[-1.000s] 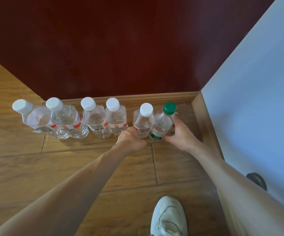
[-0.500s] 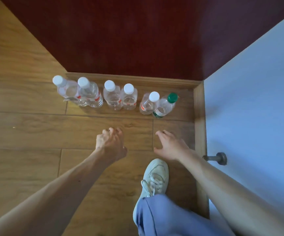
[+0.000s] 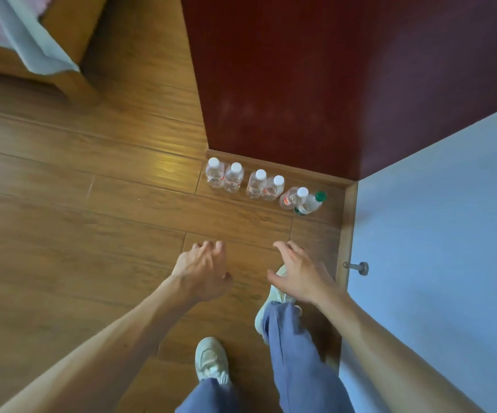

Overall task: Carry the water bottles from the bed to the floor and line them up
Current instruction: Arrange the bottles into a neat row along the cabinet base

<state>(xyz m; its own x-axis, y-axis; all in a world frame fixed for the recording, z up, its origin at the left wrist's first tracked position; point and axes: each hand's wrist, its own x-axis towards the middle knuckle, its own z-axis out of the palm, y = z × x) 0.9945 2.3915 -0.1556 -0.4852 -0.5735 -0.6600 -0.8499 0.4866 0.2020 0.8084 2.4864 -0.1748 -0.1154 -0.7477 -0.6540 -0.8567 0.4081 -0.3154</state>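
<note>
6 bottles lined up by the skirting, both of my hands empty and well short of them.

i see 5 white-capped bottles (image 3: 260, 184) and 1 green-capped bottle (image 3: 309, 204) standing on the wood floor (image 3: 92, 222) against the skirting board (image 3: 274, 165) under the dark red wall (image 3: 330, 84), the green one nearest the corner by the pale wall (image 3: 449, 234). my left hand (image 3: 202, 271) hangs with fingers (image 3: 211, 248) loosely curled, gripping nothing; my right hand (image 3: 300, 275) is spread open, palm down, also holding nothing. the row sits beyond both sets of fingertips, clearly apart. the bed corner (image 3: 32, 46) shows at the top left, my shoes (image 3: 211, 360) below.
</note>
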